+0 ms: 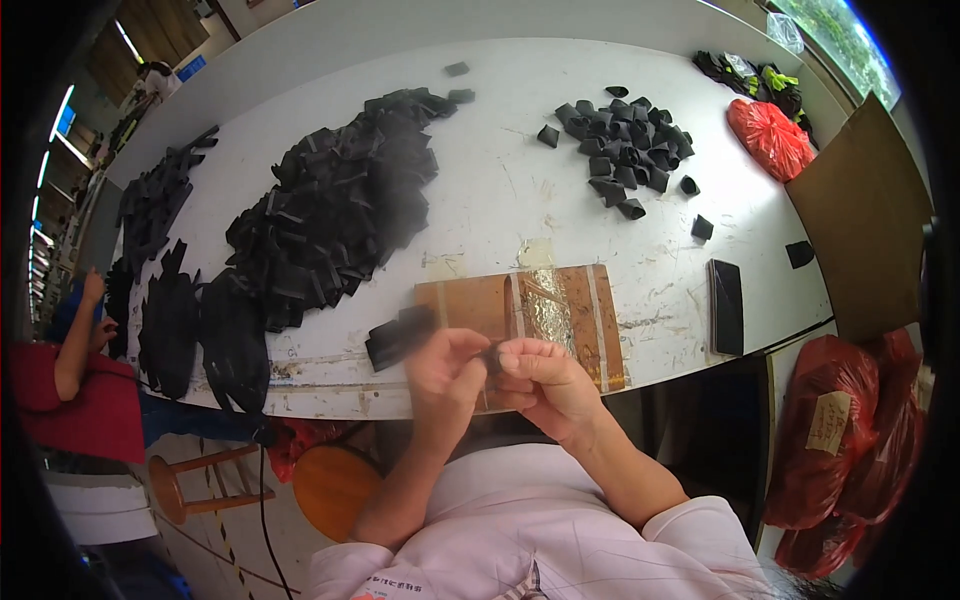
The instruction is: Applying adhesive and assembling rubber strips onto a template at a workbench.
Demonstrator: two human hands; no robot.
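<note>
Both my hands meet over the front edge of the white table, above a flat piece of brown cardboard [590, 315]. My left hand [445, 368] pinches a small dark piece [491, 357] between thumb and fingers. From the other side my right hand [548, 377] closes on the same piece, its fingers curled. Most of that piece is covered by the fingertips, so its exact kind cannot be made out. Just left of my left hand lie a few flat black fabric pieces [388, 343], partly blurred.
A large heap of black fabric pieces [340, 190] covers the table's left side. Looped black pieces [625, 145] lie at the back right. A dark phone [727, 305] rests near the right edge, with a red plastic bag [770, 138] beyond. Someone in red [85, 400] works at far left.
</note>
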